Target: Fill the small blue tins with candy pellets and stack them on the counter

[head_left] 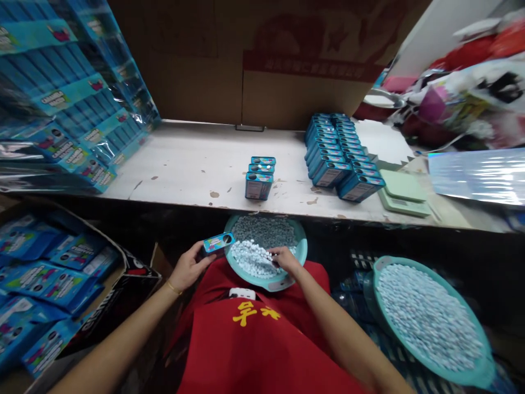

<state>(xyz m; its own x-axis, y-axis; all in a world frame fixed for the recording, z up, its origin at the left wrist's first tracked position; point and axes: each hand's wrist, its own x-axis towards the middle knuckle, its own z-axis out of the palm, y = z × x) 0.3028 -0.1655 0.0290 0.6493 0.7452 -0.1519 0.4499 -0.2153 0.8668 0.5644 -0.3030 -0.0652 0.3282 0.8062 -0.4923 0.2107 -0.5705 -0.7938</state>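
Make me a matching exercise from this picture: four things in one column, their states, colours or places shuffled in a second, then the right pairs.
Column one
1. Left hand
2. Right hand
3. Apron
4. Scale

Column two
A. Red, with yellow characters
B. Fingers at the white pellets in a basin
C. Pale green, on the table
D. Holding a small blue box

Right pairs: 1-D, 2-B, 3-A, 4-C
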